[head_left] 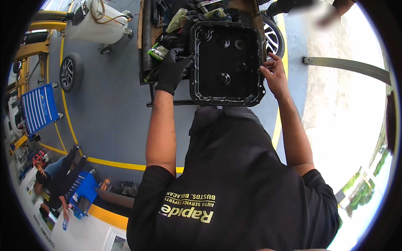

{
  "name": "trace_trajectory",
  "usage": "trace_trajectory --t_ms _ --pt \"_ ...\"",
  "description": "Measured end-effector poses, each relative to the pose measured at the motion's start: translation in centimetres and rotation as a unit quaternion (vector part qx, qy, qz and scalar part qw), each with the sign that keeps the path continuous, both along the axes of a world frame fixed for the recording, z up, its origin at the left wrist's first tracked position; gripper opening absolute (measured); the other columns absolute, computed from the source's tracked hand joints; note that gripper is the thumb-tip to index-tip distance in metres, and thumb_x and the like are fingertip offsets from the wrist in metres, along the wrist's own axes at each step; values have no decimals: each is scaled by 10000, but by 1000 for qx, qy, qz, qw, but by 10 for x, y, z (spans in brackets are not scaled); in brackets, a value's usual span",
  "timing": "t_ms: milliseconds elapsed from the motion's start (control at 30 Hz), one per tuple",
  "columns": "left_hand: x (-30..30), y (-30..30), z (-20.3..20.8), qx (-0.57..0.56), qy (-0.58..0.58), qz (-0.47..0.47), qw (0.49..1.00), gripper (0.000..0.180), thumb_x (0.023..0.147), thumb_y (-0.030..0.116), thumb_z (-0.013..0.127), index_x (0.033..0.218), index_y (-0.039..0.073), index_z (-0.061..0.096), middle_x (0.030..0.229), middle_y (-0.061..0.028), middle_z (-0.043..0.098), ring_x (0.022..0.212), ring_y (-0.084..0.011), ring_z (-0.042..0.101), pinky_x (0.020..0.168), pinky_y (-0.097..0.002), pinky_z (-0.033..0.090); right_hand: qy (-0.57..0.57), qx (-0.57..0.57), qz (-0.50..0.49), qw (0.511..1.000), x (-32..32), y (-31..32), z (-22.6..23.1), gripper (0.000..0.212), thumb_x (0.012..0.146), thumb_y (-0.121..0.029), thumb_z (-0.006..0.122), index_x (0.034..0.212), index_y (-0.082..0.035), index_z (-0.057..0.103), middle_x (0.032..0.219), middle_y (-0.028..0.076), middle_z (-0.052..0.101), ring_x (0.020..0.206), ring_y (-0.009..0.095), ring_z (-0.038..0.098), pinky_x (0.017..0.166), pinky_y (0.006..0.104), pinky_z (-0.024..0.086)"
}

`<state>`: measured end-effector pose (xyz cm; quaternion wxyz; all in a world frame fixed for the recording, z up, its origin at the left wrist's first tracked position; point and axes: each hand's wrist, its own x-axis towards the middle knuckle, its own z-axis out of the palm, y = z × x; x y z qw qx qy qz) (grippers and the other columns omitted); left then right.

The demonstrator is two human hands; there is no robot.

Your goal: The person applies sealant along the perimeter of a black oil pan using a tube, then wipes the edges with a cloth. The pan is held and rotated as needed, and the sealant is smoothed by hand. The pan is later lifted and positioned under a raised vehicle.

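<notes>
Grey workshop floor (pixel 109 108) with yellow lane lines, seen from above and behind a person in a black printed shirt; bright pavement to the right. At centre top, a black oil pan (pixel 228 62), open side toward the camera, showing raised bosses on its inner face and a bolt flange around the rim; held upright-tilted between both hands just in front of a cluttered wooden bench (pixel 146 37). Left hand (pixel 172 69) in a black glove, fingers wrapped around the pan's left rim near its upper corner, closed on the edge. Right hand (pixel 274 73) bare, fingers curled narrowly against the pan's right rim, fingertips touching the flange. Behind the pan on the bench: rags, a green packet (pixel 158 52) and dark metal parts, too tangled to name singly. Beyond the bench at upper right, a car wheel (pixel 273 38) with alloy spokes; another wheel (pixel 69 72) standing on the floor to the left. White wheeled tank (pixel 98 23) with a coiled hose at upper left. Blue ridged creeper board (pixel 39 108) near the left edge, beside yellow lift arms. At lower left, a second person (pixel 56 180) crouched next to a blue tool tray (pixel 83 192).
</notes>
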<state>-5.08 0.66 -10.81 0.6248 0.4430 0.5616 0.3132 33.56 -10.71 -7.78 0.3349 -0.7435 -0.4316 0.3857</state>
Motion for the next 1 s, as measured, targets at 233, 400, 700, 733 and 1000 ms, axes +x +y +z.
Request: trace_trajectory --t_ms 233,400,700,733,1000 --pt "-3 -14 2 81 12 -39 996 663 880 104 979 1444 -8 648 1099 -82 776 898 -117 724 755 -297 618 24 3 28 999 0 -9 0 731 1066 -106 808 1687 -46 427 1206 95 706 1081 170 710 977 348 598" --pt "-1 -15 1 56 -27 -36 997 582 890 51 950 1394 -10 665 1083 -66 771 864 -102 706 737 -295 609 7 7 35 999 0 -11 0 738 1061 -117 812 1685 -43 425 1195 92 720 1097 180 726 1001 370 597" --pt "0 -14 6 82 2 -44 996 588 881 65 954 1392 -9 674 1131 -76 776 924 -123 722 796 -310 625 -21 14 47 999 2 -12 -3 743 1063 -134 811 1688 -40 421 1212 105 734 1107 196 739 1019 385 596" --pt "-1 -14 4 82 -4 -42 996 592 880 71 956 1397 -6 676 1147 -79 778 943 -127 726 809 -313 629 -28 14 50 998 2 -11 -4 746 1062 -134 811 1690 -40 418 1212 106 733 1109 198 739 1021 386 596" --pt "-6 -15 12 95 52 -59 992 557 918 95 908 1426 24 690 1234 -82 779 1044 -138 731 897 -317 622 0 3 41 999 0 -13 3 801 1046 -117 823 1712 -32 386 1226 110 723 1117 194 724 1035 393 595"
